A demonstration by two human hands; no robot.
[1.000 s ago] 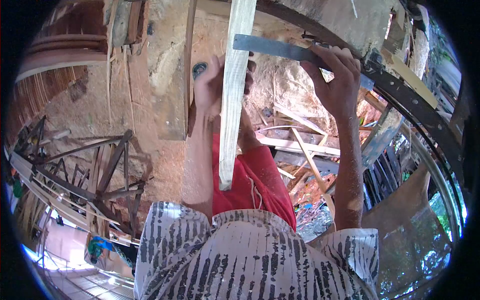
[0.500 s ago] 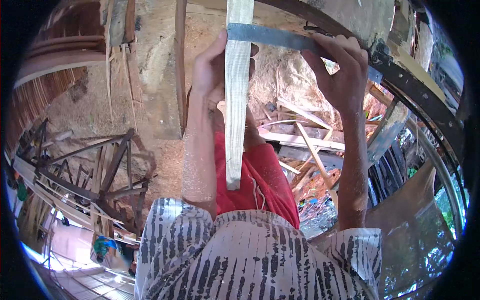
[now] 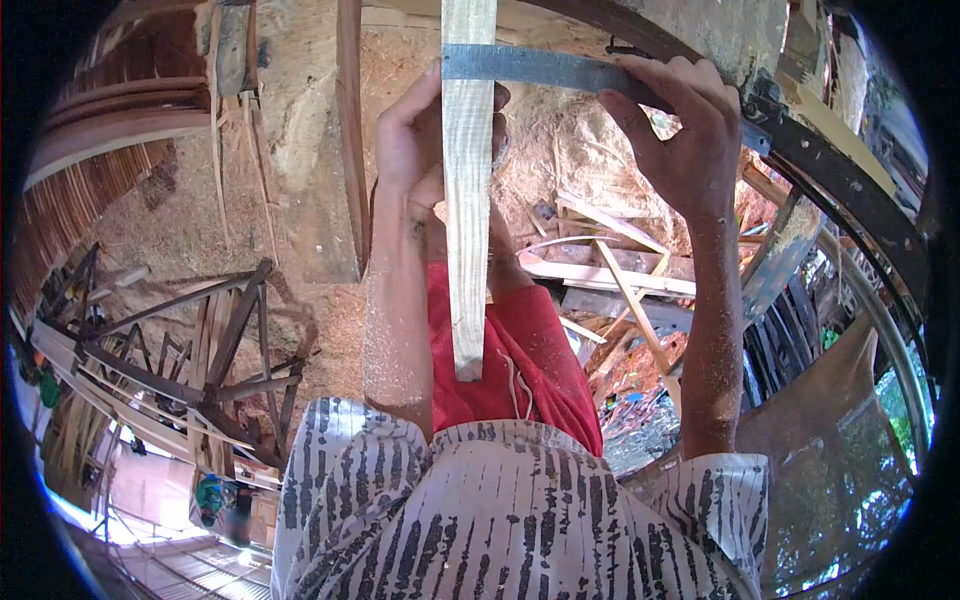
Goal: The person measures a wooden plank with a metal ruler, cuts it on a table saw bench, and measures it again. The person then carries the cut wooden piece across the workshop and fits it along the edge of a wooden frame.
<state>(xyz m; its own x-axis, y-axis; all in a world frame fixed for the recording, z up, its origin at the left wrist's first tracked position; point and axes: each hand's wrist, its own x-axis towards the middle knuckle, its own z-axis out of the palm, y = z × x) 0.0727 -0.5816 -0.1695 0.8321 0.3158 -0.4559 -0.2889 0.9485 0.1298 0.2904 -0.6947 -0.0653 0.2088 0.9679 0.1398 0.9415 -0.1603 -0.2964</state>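
Wood (image 3: pixel 467 200) sits between the left hand's (image 3: pixel 408 145) thumb and clamped fingers; blade (image 3: pixel 545 68) crosses it, right end pinched in the right hand's (image 3: pixel 692 135) fingers.

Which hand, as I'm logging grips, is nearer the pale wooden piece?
Left. The left hand grips the pale wooden piece; the right hand is off to its right, holding one end of the metal strip that crosses it.

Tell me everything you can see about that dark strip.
The dark strip is long, thin, flat, greyish and metallic-looking. It lies crosswise over the pale wooden stick, one end at the stick's left edge. The right hand grips its other end; whether the left hand touches it is unclear.
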